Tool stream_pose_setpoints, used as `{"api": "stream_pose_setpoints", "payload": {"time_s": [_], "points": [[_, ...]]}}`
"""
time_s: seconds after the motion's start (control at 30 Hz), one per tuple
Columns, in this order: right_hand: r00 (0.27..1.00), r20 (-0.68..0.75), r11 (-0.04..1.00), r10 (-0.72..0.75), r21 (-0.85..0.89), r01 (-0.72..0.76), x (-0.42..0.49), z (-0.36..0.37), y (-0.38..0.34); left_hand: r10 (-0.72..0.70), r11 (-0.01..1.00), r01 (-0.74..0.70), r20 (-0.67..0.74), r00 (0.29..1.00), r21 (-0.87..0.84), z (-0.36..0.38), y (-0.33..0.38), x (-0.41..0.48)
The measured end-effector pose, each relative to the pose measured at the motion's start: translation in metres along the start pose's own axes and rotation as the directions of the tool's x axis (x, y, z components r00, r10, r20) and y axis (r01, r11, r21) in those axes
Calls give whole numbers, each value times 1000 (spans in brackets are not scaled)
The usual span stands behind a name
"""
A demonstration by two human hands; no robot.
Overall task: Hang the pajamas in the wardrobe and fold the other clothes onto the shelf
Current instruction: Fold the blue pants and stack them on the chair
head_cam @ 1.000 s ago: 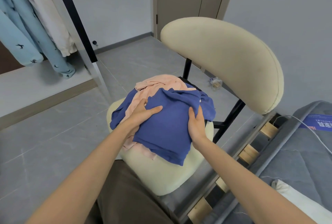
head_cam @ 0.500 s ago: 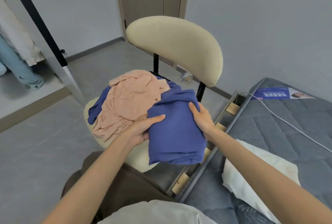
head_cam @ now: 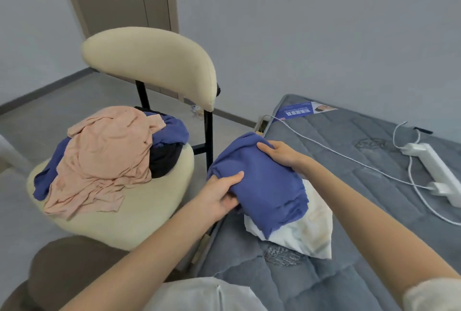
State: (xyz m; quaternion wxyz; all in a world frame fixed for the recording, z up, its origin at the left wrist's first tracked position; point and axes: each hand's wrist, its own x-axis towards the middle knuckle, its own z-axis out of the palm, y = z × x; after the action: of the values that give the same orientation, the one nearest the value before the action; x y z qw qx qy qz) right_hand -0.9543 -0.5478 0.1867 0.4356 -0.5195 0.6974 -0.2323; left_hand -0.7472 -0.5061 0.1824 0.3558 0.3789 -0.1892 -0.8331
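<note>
The folding step looks in hand: the left hand (head_cam: 219,195) and right hand (head_cam: 282,154), fingers curled, grip the bunched blue garment (head_cam: 264,185) above the mattress (head_cam: 354,185) edge, over a white cloth (head_cam: 316,230); next it likely needs spreading flat there for folding

Carrying the folded blue garment (head_cam: 259,185) away from the chair (head_cam: 124,223) and over to the right, with the left hand (head_cam: 219,197) and the right hand (head_cam: 283,154) moving along with it. Bringing it above the white cloth (head_cam: 314,230) on the gray mattress (head_cam: 361,185). Leaving the peach garment (head_cam: 104,158) showing on top on the chair seat.
</note>
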Motion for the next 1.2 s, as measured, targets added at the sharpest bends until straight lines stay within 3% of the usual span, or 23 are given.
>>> {"api": "stream_pose_setpoints", "payload": {"time_s": [0.17,0.43,0.57,0.77,0.9,1.2], "points": [[1000,13,986,-20,-165,22,3,-31,33,62,998,-61,-98,993,9,42,-60,14],[998,-15,933,-58,-357,49,20,-33,83,-114,983,78,-219,969,-165,56,-135,31],[994,-92,945,-55,-325,22,21,-32,109,-176,972,133,-223,959,-195,45,-147,33],[984,-153,969,92,-213,-123,8,-37,123,-195,971,175,-117,974,-163,28,-116,38],[977,-179,956,112,-250,-155,-1,-34,127,-242,967,230,-117,963,-107,23,-104,39],[975,-218,796,-44,-597,-97,-9,-48,101,-19,1000,17,-184,983,-15,35,-123,28]]}}
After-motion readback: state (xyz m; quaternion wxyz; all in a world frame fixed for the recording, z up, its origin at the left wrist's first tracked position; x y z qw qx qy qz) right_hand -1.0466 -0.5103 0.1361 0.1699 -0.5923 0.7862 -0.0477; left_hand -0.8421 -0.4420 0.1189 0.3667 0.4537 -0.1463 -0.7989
